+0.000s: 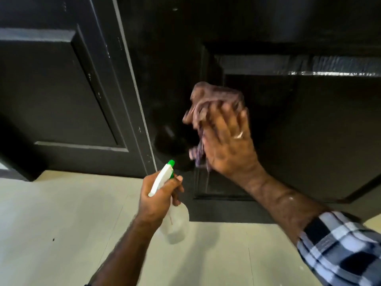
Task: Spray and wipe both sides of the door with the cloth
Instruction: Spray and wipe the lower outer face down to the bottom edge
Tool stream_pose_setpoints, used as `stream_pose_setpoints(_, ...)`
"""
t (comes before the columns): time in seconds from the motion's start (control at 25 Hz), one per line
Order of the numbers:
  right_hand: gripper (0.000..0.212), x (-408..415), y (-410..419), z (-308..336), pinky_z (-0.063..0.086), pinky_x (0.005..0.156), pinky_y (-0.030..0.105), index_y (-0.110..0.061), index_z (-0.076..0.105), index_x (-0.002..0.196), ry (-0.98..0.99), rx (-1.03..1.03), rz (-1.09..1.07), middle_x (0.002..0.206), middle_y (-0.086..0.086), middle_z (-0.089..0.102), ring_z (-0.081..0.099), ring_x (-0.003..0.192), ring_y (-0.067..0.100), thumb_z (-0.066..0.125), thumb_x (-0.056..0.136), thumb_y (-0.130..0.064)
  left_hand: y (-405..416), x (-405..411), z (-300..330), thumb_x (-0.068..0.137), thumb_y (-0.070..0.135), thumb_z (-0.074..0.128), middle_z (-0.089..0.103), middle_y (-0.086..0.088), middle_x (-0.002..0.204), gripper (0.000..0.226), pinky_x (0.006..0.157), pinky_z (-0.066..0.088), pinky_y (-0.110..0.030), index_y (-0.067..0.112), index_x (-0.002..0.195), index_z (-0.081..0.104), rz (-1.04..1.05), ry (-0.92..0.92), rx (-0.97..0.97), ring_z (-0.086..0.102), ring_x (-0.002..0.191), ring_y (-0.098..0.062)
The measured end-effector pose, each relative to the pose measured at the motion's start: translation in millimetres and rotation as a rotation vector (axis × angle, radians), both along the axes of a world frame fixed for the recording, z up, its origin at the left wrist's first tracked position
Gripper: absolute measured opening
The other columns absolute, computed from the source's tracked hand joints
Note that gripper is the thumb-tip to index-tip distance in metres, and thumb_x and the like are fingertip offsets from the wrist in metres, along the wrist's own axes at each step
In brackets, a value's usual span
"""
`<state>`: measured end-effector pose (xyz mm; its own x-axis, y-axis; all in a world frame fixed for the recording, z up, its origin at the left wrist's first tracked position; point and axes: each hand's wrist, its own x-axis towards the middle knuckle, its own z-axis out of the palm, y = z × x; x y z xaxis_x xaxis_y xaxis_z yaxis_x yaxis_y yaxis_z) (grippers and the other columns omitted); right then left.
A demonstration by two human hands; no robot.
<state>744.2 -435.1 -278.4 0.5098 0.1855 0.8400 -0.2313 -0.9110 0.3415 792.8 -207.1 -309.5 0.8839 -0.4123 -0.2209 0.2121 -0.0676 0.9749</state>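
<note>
Wipe in progress, door (268, 141) face at 12 o'clock.
R hand (228, 139) fingers spread, pressing cloth (214, 96) to door; soft, bunch it. L hand (158, 199) wrapped round spray bottle (175, 223) neck; light, looks near-empty.

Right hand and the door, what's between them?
In the head view, the cloth lies bunched between the right hand and the dark door. Motion blur hides how firmly it presses. The left hand holds the spray bottle.
</note>
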Motion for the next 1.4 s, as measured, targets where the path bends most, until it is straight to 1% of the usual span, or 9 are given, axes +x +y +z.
stream_pose_setpoints(0.16, 0.071, -57.8, -11.9, -171.4, -0.003, 0.134, 0.059, 0.000, 0.040, 0.161, 0.612, -0.411, -0.029, 0.171, 0.023, 0.032, 0.023, 0.161, 0.043, 0.058, 0.094, -0.010, 18.1, -1.3, -16.8, 0.096, 0.022, 0.074, 0.073, -0.017, 0.093, 0.039, 0.052, 0.055, -0.020, 0.027, 0.126, 0.050, 0.013, 0.030, 0.034, 0.064, 0.063, -0.018)
stream_pose_setpoints(0.24, 0.077, -70.0, 2.6, -192.1, -0.008, 0.133, 0.056, 0.001, 0.041, 0.161, 0.822, -0.396, -0.047, 0.172, 0.021, 0.031, 0.015, 0.163, 0.042, 0.060, 0.087, -0.010, 27.9, -2.2, -23.5, 0.097, 0.023, 0.073, 0.072, -0.015, 0.094, 0.040, 0.050, 0.054, -0.018, 0.027, 0.127, 0.048, 0.029, 0.036, 0.043, 0.064, 0.066, -0.019)
stream_pose_setpoints(0.36, 0.081, -61.3, 5.1, -146.3, -0.004, 0.134, 0.055, -0.008, 0.033, 0.167, 0.698, -0.250, -0.072, 0.176, 0.013, 0.023, 0.017, 0.165, 0.029, 0.063, 0.093, -0.023, 42.4, 5.1, -34.4, 0.097, 0.024, 0.073, 0.072, -0.014, 0.096, 0.043, 0.051, 0.054, -0.017, 0.028, 0.130, 0.047, 0.040, 0.049, 0.064, 0.065, 0.067, -0.021)
stream_pose_setpoints(0.6, 0.077, 35.1, 72.5, -33.2, 0.001, 0.131, 0.065, -0.002, 0.018, 0.168, 0.128, 0.178, -0.167, 0.170, 0.033, 0.006, 0.005, 0.160, 0.053, 0.044, 0.112, -0.048, 53.5, 25.0, -54.0, 0.097, 0.028, 0.073, 0.071, -0.011, 0.100, 0.043, 0.053, 0.054, -0.020, 0.031, 0.129, 0.045, 0.085, 0.020, 0.098, 0.066, 0.071, -0.023)
stream_pose_setpoints(0.76, 0.080, 31.4, 69.9, -137.1, 0.009, 0.133, 0.052, -0.005, 0.016, 0.170, 0.534, -0.317, 0.082, 0.177, 0.020, 0.010, 0.009, 0.164, 0.038, 0.056, 0.104, -0.026, 65.5, 29.1, -78.0, 0.095, 0.025, 0.075, 0.072, -0.010, 0.097, 0.034, 0.056, 0.054, -0.021, 0.035, 0.118, 0.053, 0.127, -0.039, 0.070, 0.067, 0.067, -0.022)
stream_pose_setpoints(0.88, 0.103, -13.8, 40.2, -189.3, 0.005, 0.135, 0.048, -0.007, 0.018, 0.170, 0.817, -0.450, 0.021, 0.179, 0.011, 0.015, 0.012, 0.165, 0.030, 0.075, 0.084, -0.012, 78.2, 26.9, -99.0, 0.089, 0.029, 0.079, 0.071, -0.010, 0.098, 0.035, 0.058, 0.056, -0.021, 0.034, 0.115, 0.057, 0.113, -0.023, 0.048, 0.069, 0.076, -0.028)
stream_pose_setpoints(1.12, 0.072, 33.5, 43.9, -67.2, 0.008, 0.130, 0.065, -0.006, 0.031, 0.167, 0.173, -0.147, -0.010, 0.175, 0.022, 0.017, 0.018, 0.162, 0.044, 0.057, 0.106, -0.033, 76.1, 20.3, -178.7, 0.088, 0.029, 0.072, 0.067, 0.000, 0.073, 0.014, 0.057, 0.056, -0.027, 0.015, 0.087, 0.070, 0.055, -0.315, 0.050, 0.068, 0.064, -0.031)
stream_pose_setpoints(1.2, 0.072, 49.6, 53.9, -72.8, 0.004, 0.130, 0.065, -0.005, 0.028, 0.167, 0.134, -0.093, -0.054, 0.175, 0.027, 0.012, 0.011, 0.162, 0.048, 0.055, 0.108, -0.036, 66.2, 13.4, -208.8, 0.091, 0.031, 0.070, 0.065, 0.004, 0.071, 0.015, 0.057, 0.056, -0.026, 0.016, 0.087, 0.069, 0.076, -0.338, 0.044, 0.066, 0.061, -0.029)
stream_pose_setpoints(1.4, 0.090, -14.8, 20.3, -222.7, -0.011, 0.133, 0.053, -0.003, 0.005, 0.170, 0.803, -0.525, 0.065, 0.178, 0.018, -0.003, -0.006, 0.166, 0.035, 0.053, 0.095, -0.013, 44.5, 13.4, -265.6, 0.095, 0.031, 0.062, 0.063, 0.007, 0.075, 0.018, 0.063, 0.052, -0.026, 0.015, 0.091, 0.069, 0.030, -0.442, 0.009, 0.063, 0.062, -0.018)
